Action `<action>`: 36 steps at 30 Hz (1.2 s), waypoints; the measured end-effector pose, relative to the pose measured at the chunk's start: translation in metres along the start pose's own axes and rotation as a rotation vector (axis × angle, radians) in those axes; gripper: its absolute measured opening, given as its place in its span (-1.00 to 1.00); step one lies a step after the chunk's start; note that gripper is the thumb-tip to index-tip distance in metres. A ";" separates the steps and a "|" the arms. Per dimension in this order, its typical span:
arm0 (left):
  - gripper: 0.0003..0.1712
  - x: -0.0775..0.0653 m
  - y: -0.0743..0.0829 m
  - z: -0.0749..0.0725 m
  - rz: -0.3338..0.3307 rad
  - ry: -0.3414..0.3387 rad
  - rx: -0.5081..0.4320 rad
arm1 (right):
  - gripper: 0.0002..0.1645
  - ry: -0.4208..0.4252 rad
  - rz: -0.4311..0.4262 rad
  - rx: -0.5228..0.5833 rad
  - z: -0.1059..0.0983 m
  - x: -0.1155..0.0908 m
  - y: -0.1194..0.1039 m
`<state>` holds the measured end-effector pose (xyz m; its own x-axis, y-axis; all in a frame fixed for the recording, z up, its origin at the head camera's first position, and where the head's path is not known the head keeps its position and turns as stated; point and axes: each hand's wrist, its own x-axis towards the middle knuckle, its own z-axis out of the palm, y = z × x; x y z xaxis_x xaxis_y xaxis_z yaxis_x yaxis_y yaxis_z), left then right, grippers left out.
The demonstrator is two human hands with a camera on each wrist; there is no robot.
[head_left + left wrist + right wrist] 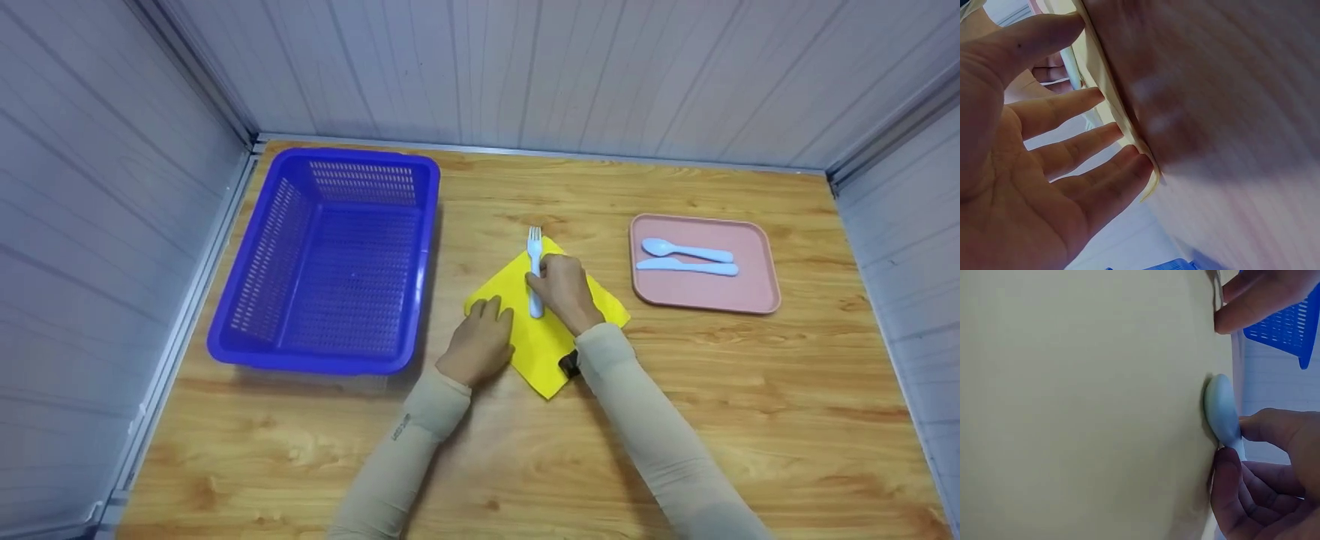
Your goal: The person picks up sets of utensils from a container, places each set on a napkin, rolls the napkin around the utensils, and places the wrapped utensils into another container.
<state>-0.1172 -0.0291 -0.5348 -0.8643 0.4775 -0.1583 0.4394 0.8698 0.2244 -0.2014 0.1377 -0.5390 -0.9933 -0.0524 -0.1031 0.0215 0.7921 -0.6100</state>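
A yellow cloth or napkin (544, 360) lies turned diamond-wise on the wooden table. My right hand (568, 289) pinches a pale blue fork (535, 247) between thumb and fingers, its tines pointing away and reaching past the napkin's far edge. The rounded handle end of the fork (1220, 408) shows close up in the right wrist view, against the napkin. At the napkin's left side, my left hand (478, 343) rests with spread fingertips. In the left wrist view those fingers (1095, 146) are fairly straight and touch the napkin's edge.
A blue perforated basket (427, 262) stands at the left. To the right is a pink tray (705, 296) holding a pale blue spoon (697, 253) and a knife (701, 268). Beside my right wrist sits a small black object (570, 365). Pale panels wall in the table's back and sides.
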 end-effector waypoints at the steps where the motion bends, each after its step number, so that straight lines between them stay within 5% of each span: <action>1: -0.36 0.000 0.000 0.000 0.000 -0.003 0.000 | -0.80 -0.003 0.003 0.004 0.001 0.000 0.000; 15: -0.38 -0.002 0.000 0.001 0.029 0.044 0.010 | -0.73 -0.001 -0.025 -0.021 0.002 -0.002 0.000; 26: -0.35 -0.001 0.000 0.001 -0.003 -0.008 -0.019 | -0.71 -0.006 -0.034 -0.033 0.001 -0.003 0.002; 36: -0.39 -0.002 0.001 -0.009 0.019 0.026 -0.016 | -0.58 -0.032 -0.019 0.010 -0.003 -0.005 0.002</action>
<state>-0.1176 -0.0303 -0.5258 -0.8622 0.4900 -0.1287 0.4517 0.8586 0.2426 -0.1967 0.1419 -0.5375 -0.9893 -0.0868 -0.1169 0.0043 0.7848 -0.6198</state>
